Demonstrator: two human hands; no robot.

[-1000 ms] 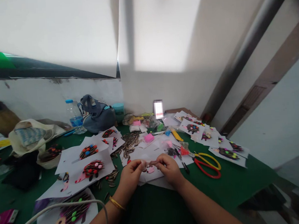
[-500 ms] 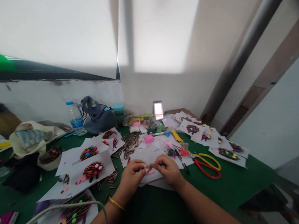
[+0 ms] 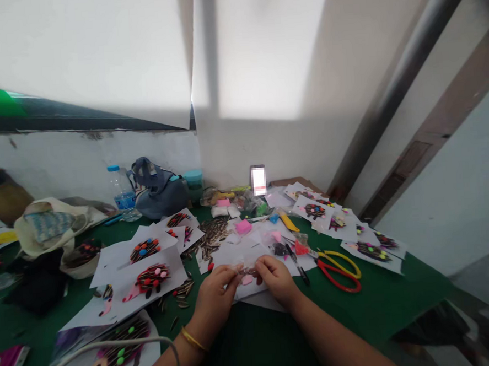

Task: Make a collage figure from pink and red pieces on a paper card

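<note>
My left hand [image 3: 221, 288] and my right hand [image 3: 277, 280] face each other over white paper [image 3: 228, 253]. Fingers of both pinch a small clear plastic bag [image 3: 246, 270], which has something brownish at its right side; what that is I cannot make out. Just below the bag, a pink clay piece [image 3: 247, 280] lies on the paper. Striped sunflower seeds [image 3: 214, 234] are heaped beyond my left hand, with a red ball [image 3: 210, 267] close to its knuckles. Right of my right hand are a black marker [image 3: 298, 265] and scissors [image 3: 341, 271] with red and yellow handles.
Papers bearing seed-covered hedgehogs [image 3: 151, 280] lie at left, and more hedgehog papers [image 3: 368, 250] at right. Along the wall stand a water bottle [image 3: 124, 196], a blue-grey bag [image 3: 158, 191] and a phone [image 3: 258, 180]. A pale cable [image 3: 113, 343] crosses the front left.
My hands have moved slightly apart, and the clear bag is more spread between them. More of the pink clay piece below it shows. Everything else stays where it was.
</note>
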